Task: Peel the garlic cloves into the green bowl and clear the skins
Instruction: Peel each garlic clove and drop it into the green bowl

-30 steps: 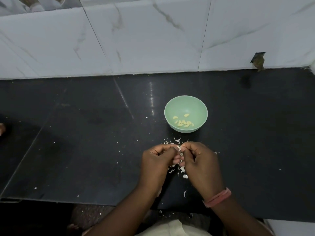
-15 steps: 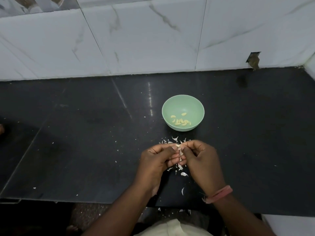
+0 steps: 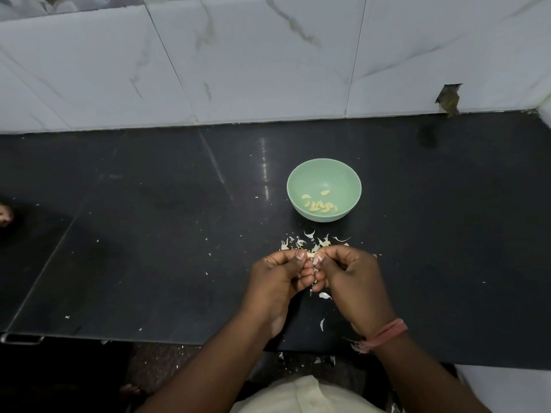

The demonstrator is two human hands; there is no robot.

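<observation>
Left hand (image 3: 278, 277): fingers curled, pinching one end of a small pale garlic clove (image 3: 311, 255)
Right hand (image 3: 347, 275): thumb and fingers curled on the clove's other end; pink band at the wrist
Round pale-green bowl (image 3: 301, 180): on the black stone counter (image 3: 149, 234), just beyond the hands; holds peeled yellowish cloves (image 3: 320, 204)
Papery white skins (image 3: 310, 241): scattered between bowl and hands; some lie under the hands

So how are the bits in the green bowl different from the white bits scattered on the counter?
The garlic cloves in the green bowl are pale yellow, plump and curved; the skins on the black counter are white, thin and ragged. The cloves lie gathered in the bowl's bottom; the skins lie scattered in front of the bowl, around the left hand and right hand. Both are small and light against a darker background.
</observation>
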